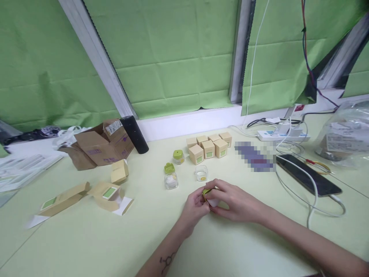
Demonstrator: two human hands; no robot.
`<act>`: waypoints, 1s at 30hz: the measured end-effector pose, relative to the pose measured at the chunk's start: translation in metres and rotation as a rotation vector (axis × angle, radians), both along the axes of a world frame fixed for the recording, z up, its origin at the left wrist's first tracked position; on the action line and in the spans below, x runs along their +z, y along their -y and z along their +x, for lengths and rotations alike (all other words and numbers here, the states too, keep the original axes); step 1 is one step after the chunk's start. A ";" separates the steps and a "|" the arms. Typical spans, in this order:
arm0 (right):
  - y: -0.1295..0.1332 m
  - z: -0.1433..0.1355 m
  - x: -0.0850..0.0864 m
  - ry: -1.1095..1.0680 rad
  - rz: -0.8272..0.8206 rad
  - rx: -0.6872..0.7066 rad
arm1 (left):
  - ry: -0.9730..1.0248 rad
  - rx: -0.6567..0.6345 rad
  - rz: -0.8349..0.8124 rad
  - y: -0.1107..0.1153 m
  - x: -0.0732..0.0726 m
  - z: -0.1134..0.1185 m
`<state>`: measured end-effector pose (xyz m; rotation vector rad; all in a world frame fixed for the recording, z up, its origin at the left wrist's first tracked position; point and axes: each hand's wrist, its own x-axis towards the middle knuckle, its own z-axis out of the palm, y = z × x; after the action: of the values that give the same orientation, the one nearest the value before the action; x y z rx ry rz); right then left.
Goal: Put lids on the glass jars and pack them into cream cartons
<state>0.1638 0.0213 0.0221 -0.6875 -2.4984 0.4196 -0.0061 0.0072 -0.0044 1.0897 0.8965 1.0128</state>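
Observation:
Close to the table's front, my left hand (pixel 193 207) and my right hand (pixel 232 198) meet with fingers closed around a small green lid (pixel 205 192). A white piece (pixel 213 202) shows under my right fingers; its kind is unclear and partly covered. Just beyond the hands stands a clear glass jar (pixel 201 174) without a lid. To its left is another clear jar (pixel 171 181) with something white inside, and a green flower-shaped lid (pixel 169 168) lies behind it. Farther back, a third jar (pixel 179 158) wears a green lid.
Several small tan boxes (pixel 208 149) cluster behind the jars. Opened tan cartons (pixel 107 194) lie left, near a cardboard box (pixel 100 144) and a black cylinder (pixel 134 134). A phone (pixel 309 175), white cables and a power strip (pixel 284 135) occupy the right.

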 end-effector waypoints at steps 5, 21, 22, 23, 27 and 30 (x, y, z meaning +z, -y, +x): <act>0.002 -0.004 0.001 0.005 0.047 -0.031 | -0.024 -0.022 0.009 0.000 0.000 -0.001; -0.003 0.008 0.015 -0.156 -0.237 0.027 | -0.024 0.030 0.088 0.002 0.001 0.001; -0.003 0.008 0.016 -0.156 -0.247 0.029 | -0.011 0.035 0.107 0.001 -0.001 0.001; -0.004 0.008 0.016 -0.147 -0.259 0.031 | 0.001 0.035 0.132 0.001 -0.002 0.001; -0.010 0.007 0.008 -0.195 -0.319 0.024 | -0.022 0.050 0.217 -0.002 -0.009 0.000; -0.013 0.006 0.002 -0.249 -0.400 0.036 | -0.172 0.094 0.233 -0.004 -0.012 -0.003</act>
<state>0.1702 0.0346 0.0241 -0.6913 -2.2118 0.9736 -0.0087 0.0108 -0.0162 1.3566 0.9923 1.1344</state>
